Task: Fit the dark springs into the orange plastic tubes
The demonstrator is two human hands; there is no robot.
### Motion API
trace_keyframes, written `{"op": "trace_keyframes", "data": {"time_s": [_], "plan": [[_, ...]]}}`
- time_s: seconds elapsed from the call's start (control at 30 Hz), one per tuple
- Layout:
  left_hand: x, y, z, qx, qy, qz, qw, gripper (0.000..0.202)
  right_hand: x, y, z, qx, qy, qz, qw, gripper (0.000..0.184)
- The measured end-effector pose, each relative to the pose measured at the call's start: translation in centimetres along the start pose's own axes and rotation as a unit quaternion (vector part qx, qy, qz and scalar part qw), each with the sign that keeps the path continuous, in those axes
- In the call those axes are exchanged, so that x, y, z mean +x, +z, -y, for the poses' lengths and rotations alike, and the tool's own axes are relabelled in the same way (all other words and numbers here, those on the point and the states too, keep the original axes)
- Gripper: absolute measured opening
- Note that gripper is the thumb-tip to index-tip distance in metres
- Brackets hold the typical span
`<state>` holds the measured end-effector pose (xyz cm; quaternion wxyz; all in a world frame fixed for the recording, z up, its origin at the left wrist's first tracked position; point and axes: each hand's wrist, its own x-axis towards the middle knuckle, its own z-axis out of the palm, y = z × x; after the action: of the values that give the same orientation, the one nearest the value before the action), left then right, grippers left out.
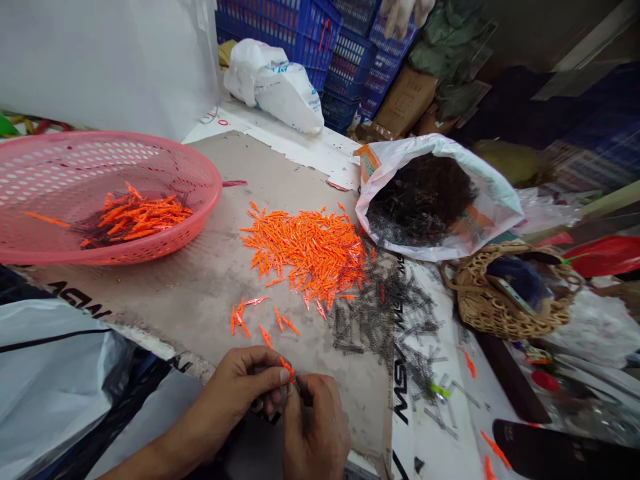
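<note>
My left hand pinches a small orange plastic piece between thumb and forefinger at the table's near edge. Close against it is my right hand, its thumb and fingers pressed together; whatever lies between them is hidden. Several loose orange pieces lie just beyond my hands. Behind these spreads a large heap of the same slim orange pieces. To its right, thin dark pieces are scattered. On the left, a pink perforated basket holds orange pieces mixed with dark thin ones.
A white sack full of dark pieces lies open at the back right, beside a woven bag with a phone in it. Farther back are a white plastic bag and stacked blue crates. A gloved hand shows at the top edge.
</note>
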<state>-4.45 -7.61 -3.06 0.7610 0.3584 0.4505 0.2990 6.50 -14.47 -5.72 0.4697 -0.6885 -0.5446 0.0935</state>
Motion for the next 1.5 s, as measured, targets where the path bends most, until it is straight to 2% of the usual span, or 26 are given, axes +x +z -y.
{"op": "trace_keyframes", "data": {"time_s": [0.2, 0.3, 0.4, 0.5, 0.57, 0.7, 0.8, 0.87, 0.93, 1.0, 1.07, 1.17, 1.23, 1.3, 1.33, 1.4, 1.5], "plan": [[0.1, -0.3, 0.2, 0.021, 0.027, 0.02, 0.999, 0.023, 0.0, -0.1, 0.2, 0.05, 0.044, 0.019, 0.998, 0.015], [0.1, -0.3, 0.1, 0.022, 0.024, 0.025, 0.999, 0.023, 0.2, -0.3, 0.2, 0.094, 0.086, 0.049, 0.991, 0.02], [0.0, -0.2, 0.2, 0.004, 0.003, 0.029, 1.0, 0.022, 0.4, -0.2, -0.3, 0.142, 0.161, 0.099, 0.972, 0.027], [-0.1, -0.1, 0.3, -0.009, -0.001, 0.004, 1.0, 0.021, 0.2, 0.3, -0.9, 0.187, 0.226, 0.143, 0.945, 0.031], [-0.2, -0.4, 0.2, -0.01, 0.005, -0.014, 1.0, 0.019, 0.0, 0.9, -1.3, 0.208, 0.193, 0.147, 0.948, 0.031], [0.4, -2.3, -1.5, -0.037, 0.032, -0.043, 0.998, 0.017, 0.1, 2.0, -2.3, 0.206, 0.039, 0.085, 0.974, 0.022], [1.5, -3.9, -3.4, -0.096, 0.026, -0.064, 0.993, 0.012, 1.3, 2.0, -3.4, 0.111, 0.002, 0.041, 0.993, 0.015], [2.2, -4.5, -4.2, -0.118, 0.026, -0.065, 0.991, 0.011, 2.7, 1.7, -3.9, 0.045, -0.034, 0.052, 0.997, 0.015], [2.9, -4.7, -4.6, -0.076, 0.043, -0.067, 0.994, 0.014, 4.4, 1.2, -4.3, -0.014, -0.053, 0.06, 0.997, 0.018], [3.4, -4.7, -4.7, 0.045, 0.087, -0.077, 0.992, 0.018, 5.7, 0.8, -4.4, -0.062, -0.058, 0.044, 0.995, 0.02], [3.8, -4.7, -4.7, 0.217, 0.159, -0.081, 0.96, 0.017, 6.7, 0.6, -4.3, -0.094, -0.07, 0.034, 0.993, 0.021], [4.5, -4.4, -4.6, 0.452, 0.246, -0.048, 0.856, 0.02, 7.4, 1.2, -3.7, -0.117, -0.091, 0.074, 0.986, 0.021], [5.0, -4.1, -4.4, 0.553, 0.254, -0.023, 0.793, 0.026, 7.4, 2.2, -3.0, -0.138, -0.1, 0.122, 0.978, 0.018], [5.4, -3.9, -4.2, 0.607, 0.24, -0.017, 0.757, 0.029, 7.0, 3.2, -2.4, -0.165, -0.103, 0.147, 0.97, 0.018], [5.5, -3.9, -4.1, 0.619, 0.232, -0.019, 0.751, 0.03, 6.6, 3.5, -2.3, -0.175, -0.098, 0.144, 0.969, 0.02], [5.5, -4.1, -4.1, 0.611, 0.228, -0.025, 0.758, 0.029, 5.5, 3.5, -2.7, -0.183, -0.095, 0.127, 0.97, 0.023], [5.1, -4.3, -4.5, 0.544, 0.249, -0.029, 0.801, 0.024, 4.5, 1.4, -4.7, -0.174, -0.133, 0.101, 0.97, 0.024]]}}
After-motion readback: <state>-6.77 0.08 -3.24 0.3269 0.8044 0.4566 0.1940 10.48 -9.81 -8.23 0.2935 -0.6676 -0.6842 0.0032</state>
